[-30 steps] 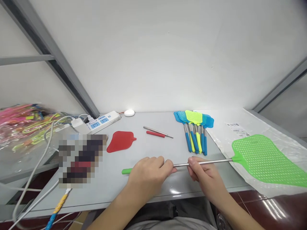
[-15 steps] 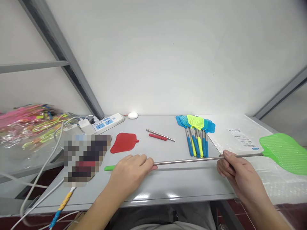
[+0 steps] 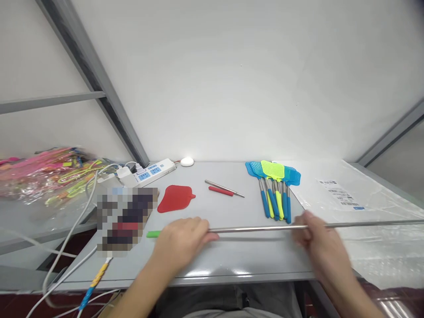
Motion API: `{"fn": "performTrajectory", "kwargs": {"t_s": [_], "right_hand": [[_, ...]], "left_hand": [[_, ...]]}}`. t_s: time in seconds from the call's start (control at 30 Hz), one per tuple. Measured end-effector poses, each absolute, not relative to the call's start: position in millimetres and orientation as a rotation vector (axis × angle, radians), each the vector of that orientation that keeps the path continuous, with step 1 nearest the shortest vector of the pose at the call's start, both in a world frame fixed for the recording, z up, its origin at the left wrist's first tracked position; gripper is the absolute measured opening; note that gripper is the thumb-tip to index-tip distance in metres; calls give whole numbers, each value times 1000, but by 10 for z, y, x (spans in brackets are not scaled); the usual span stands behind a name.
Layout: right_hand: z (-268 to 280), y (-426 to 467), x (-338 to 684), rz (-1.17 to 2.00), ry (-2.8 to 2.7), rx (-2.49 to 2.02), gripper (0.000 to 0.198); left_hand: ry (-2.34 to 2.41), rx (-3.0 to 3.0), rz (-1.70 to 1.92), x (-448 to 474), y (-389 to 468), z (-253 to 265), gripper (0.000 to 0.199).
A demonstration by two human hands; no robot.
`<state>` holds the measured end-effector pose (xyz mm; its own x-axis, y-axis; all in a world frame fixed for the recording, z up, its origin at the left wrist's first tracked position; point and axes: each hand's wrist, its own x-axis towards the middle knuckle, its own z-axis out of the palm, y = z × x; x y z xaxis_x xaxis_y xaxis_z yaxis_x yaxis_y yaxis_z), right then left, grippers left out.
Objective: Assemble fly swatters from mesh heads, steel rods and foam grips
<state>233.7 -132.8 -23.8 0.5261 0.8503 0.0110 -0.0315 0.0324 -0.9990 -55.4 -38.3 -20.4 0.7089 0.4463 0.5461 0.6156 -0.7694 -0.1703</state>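
A long telescopic fly swatter (image 3: 251, 229) lies level across both hands, its metal rod running off the right edge and its head out of view. My left hand (image 3: 182, 240) is closed around the green handle end. My right hand (image 3: 314, 236), slightly blurred, closes around the rod further right. Behind the rod lie a red swatter head (image 3: 176, 198), a separate metal rod (image 3: 225, 188) and a red handle sleeve (image 3: 221, 191). Several blue and yellow-green fly swatters (image 3: 274, 187) lie bunched together near my right hand, handles toward me.
A white plastic mailing bag (image 3: 324, 176) with a label covers the table's right side. At the left stand a power strip (image 3: 154, 172), a white rounded device (image 3: 187, 161), cables and a pixelated item (image 3: 127, 223). Bagged colourful items (image 3: 49, 172) sit beyond the table's left edge.
The swatter's green head has gone out of view to the right, and more rod shows there. My right hand has shifted slightly left along the rod; the left keeps its hold. The view moved slightly.
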Motion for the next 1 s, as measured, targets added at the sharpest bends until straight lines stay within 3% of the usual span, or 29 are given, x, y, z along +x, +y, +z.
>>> {"fn": "performTrajectory", "kwargs": {"t_s": [0.2,0.57,0.8,1.0], "right_hand": [[-148,-1419,2634,826,-702,-1301,49],[-457,-1289,2177,972,-803,-1271,51],[-288,-1422,2495,822,-782,-1329,50],[-170,-1437,2515,889,-693,-1302,50]], "left_hand": [[-815,-2523,-661,-862,-246,-227,45],[-893,-2637,-661,-434,-464,-205,43],[-844,-2562,-725,-729,-313,-84,42],[-937,-2489,-721,-824,-307,-115,36]]}}
